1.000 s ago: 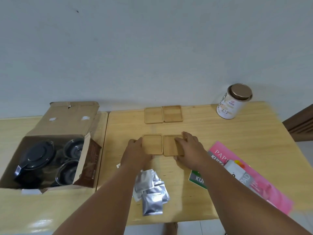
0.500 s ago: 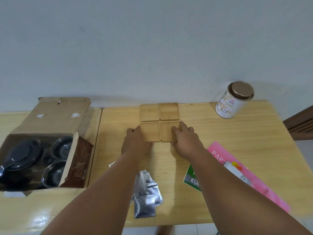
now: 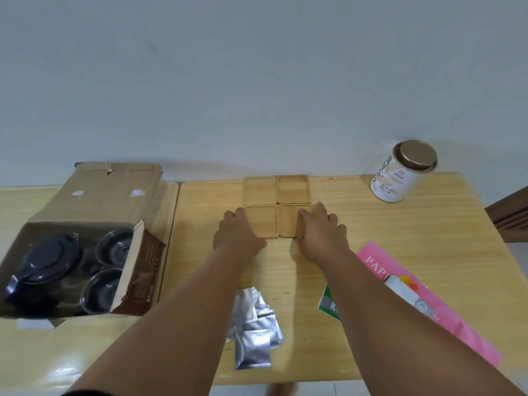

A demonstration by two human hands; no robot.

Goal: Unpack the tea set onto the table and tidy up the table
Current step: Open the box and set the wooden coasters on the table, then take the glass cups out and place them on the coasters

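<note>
Four square wooden coasters lie in a two-by-two block at the back of the light wooden table [image 3: 400,224]. The far pair [image 3: 259,190] sits by the wall. My left hand [image 3: 237,235] grips the outer left edge of the near-left coaster [image 3: 263,221]. Resting flat over the near-right coaster [image 3: 290,225] is my right hand [image 3: 320,232], thumb at its near edge. An open cardboard box [image 3: 108,195] at the left holds a black teapot [image 3: 45,264] and two dark cups [image 3: 114,247].
A white tea tin [image 3: 403,172] with a bronze lid stands at the back right. Several silver sachets [image 3: 254,332] lie near the front edge between my arms. A pink paper packet [image 3: 428,304] and a green card [image 3: 328,302] lie under my right forearm.
Both hands slid the near pair of coasters away from me until they met the far pair. The view has also shifted right.
</note>
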